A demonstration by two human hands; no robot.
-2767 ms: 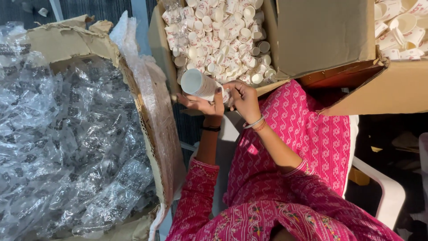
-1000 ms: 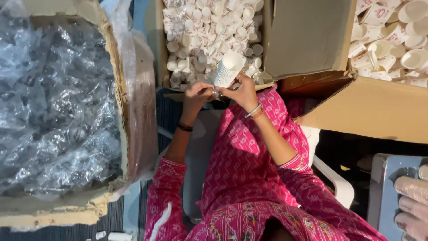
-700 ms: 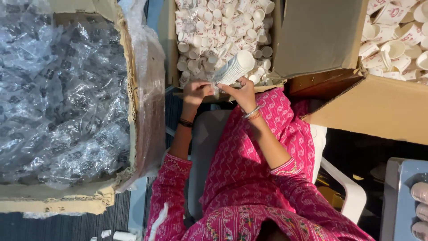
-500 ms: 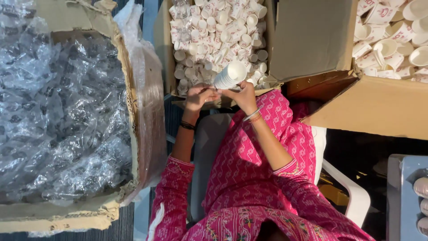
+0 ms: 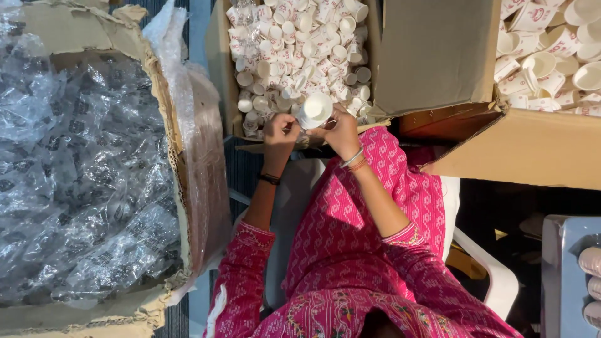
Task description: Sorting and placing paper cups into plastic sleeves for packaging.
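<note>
Both hands meet at the near edge of the open cardboard box of small white paper cups (image 5: 220, 69). The right hand (image 5: 343, 133) and left hand (image 5: 280, 130) close their fingers around a stack of white paper cups (image 5: 314, 109).

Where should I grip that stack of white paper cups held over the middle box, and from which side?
Grip the stack of white paper cups around its side wall, just under the open rim. It lies tilted with the mouth toward the camera, and the right hand and left hand already close on its lower end. Coming from the right, fingers around the wall, looks safest.
</note>
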